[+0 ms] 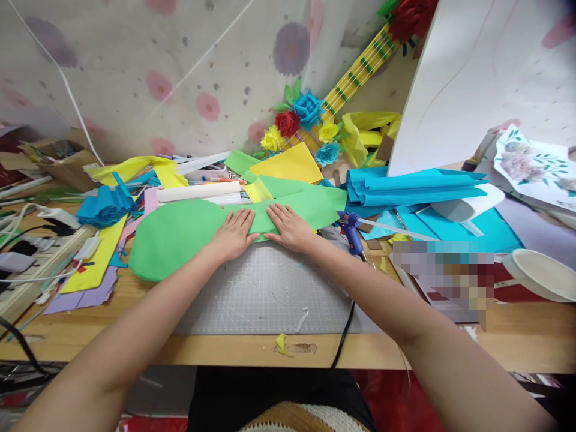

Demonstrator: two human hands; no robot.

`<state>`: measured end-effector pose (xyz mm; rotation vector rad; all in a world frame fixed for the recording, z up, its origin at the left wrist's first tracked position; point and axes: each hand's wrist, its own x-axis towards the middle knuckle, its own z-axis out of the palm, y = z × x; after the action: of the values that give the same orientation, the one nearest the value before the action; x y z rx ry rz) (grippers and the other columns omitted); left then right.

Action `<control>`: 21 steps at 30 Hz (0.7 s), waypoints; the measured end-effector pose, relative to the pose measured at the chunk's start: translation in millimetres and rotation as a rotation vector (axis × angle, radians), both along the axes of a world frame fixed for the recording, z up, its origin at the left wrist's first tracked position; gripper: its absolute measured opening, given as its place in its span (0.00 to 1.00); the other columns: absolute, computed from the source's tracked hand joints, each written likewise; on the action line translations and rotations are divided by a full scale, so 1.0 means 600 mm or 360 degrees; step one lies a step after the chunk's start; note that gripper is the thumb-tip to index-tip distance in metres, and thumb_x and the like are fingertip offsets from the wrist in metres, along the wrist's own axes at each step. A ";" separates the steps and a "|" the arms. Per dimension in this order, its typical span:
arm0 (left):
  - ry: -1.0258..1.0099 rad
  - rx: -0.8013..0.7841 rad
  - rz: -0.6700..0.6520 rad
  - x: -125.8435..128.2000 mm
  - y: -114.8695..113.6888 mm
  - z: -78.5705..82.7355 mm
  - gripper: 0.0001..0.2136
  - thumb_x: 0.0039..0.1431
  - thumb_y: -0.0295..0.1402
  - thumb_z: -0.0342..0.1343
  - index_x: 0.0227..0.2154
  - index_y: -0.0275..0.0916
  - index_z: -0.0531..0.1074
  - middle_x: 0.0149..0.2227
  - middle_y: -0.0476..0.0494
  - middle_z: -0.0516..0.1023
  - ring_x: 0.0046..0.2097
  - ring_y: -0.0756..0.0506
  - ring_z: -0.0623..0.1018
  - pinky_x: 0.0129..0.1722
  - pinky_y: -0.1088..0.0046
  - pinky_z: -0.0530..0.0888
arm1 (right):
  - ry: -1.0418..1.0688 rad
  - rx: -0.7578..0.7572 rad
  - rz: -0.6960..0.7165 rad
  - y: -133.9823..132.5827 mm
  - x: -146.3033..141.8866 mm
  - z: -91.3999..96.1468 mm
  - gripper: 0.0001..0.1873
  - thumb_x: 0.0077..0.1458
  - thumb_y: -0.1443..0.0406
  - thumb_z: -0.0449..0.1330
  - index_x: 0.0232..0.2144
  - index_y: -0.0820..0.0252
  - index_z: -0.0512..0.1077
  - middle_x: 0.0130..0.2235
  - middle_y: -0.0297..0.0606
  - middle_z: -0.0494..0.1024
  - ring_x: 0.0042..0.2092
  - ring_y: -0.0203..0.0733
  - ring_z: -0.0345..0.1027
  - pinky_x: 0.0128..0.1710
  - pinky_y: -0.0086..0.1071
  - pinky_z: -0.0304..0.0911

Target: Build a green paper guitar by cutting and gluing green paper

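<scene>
A large sheet of green paper [171, 237] lies across the far edge of a grey cutting mat [270, 288]. My left hand [234, 233] rests flat on the green paper, fingers stretched out and close together. My right hand [290, 227] lies flat beside it on the same sheet, fingers spread, thumbs nearly meeting. Both hands press the paper down near its middle, where it narrows. Neither hand grips anything.
A blue glue gun [351, 231] stands just right of my right hand, its cord running off the table edge. Folded blue paper [405, 187], yellow sheets [288, 163], paper flowers [299, 123], a power strip [27, 258] and a white bowl [540, 273] crowd the wooden table.
</scene>
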<state>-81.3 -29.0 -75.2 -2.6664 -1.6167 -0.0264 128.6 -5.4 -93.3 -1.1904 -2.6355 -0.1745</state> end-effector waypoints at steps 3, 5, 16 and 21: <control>0.0031 -0.0014 0.0008 0.004 -0.001 0.002 0.31 0.64 0.45 0.36 0.64 0.29 0.47 0.66 0.33 0.48 0.67 0.40 0.47 0.65 0.57 0.46 | -0.0006 -0.0016 0.0077 0.008 0.000 0.000 0.43 0.59 0.44 0.40 0.62 0.75 0.53 0.63 0.54 0.55 0.65 0.53 0.46 0.64 0.46 0.42; 0.0053 -0.0047 0.0018 0.006 -0.002 0.005 0.31 0.64 0.45 0.36 0.64 0.29 0.46 0.66 0.33 0.47 0.67 0.40 0.47 0.65 0.57 0.46 | 0.0001 -0.0025 0.0110 0.011 0.000 -0.001 0.44 0.59 0.43 0.40 0.62 0.75 0.53 0.63 0.54 0.56 0.65 0.54 0.47 0.64 0.46 0.42; -0.0119 -0.0034 -0.0056 0.027 0.017 0.036 0.30 0.60 0.46 0.46 0.59 0.28 0.57 0.64 0.29 0.53 0.66 0.37 0.54 0.64 0.55 0.49 | 0.0050 -0.0071 0.0086 0.020 0.003 0.006 0.35 0.64 0.52 0.36 0.63 0.73 0.52 0.64 0.51 0.55 0.66 0.50 0.45 0.64 0.46 0.42; -0.0234 -0.0119 -0.0117 0.053 0.034 0.028 0.31 0.58 0.44 0.51 0.59 0.27 0.57 0.61 0.29 0.61 0.62 0.38 0.62 0.60 0.63 0.59 | 0.0088 -0.0066 -0.0001 0.019 0.011 0.006 0.32 0.64 0.58 0.38 0.62 0.76 0.53 0.63 0.53 0.56 0.66 0.49 0.44 0.64 0.46 0.42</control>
<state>-49.6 -8.8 -58.4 -2.8415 -1.5873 -0.1705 135.1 6.1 -89.7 -1.1919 -2.6032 -0.0862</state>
